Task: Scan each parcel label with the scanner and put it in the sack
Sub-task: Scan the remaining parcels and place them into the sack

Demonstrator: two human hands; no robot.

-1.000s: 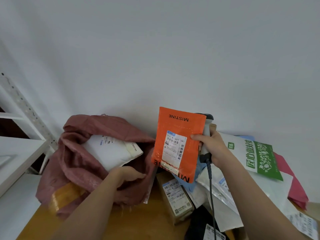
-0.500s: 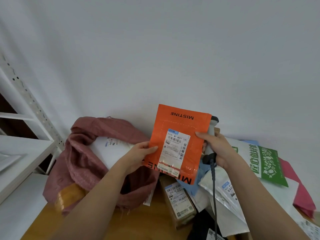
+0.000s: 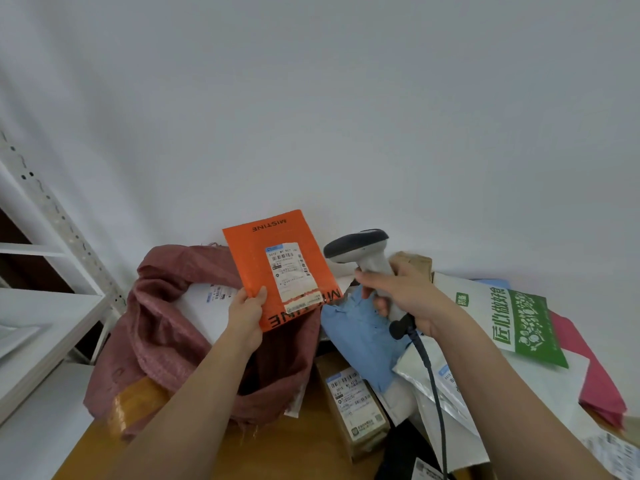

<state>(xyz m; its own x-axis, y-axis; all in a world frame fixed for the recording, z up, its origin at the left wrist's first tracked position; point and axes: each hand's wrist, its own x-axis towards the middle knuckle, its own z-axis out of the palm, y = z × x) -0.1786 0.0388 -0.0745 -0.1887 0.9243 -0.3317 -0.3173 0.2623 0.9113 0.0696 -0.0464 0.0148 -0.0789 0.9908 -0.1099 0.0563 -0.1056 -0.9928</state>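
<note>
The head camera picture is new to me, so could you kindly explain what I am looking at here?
It is one wide-angle camera worn on a person's head, looking down at their bare hands. The left hand holds up an orange parcel, label facing the camera. The right hand grips a corded scanner beside it. Below the parcel an open reddish sack sits on the wooden table, with a white parcel inside. To the right lies a pile of other parcels.
</note>
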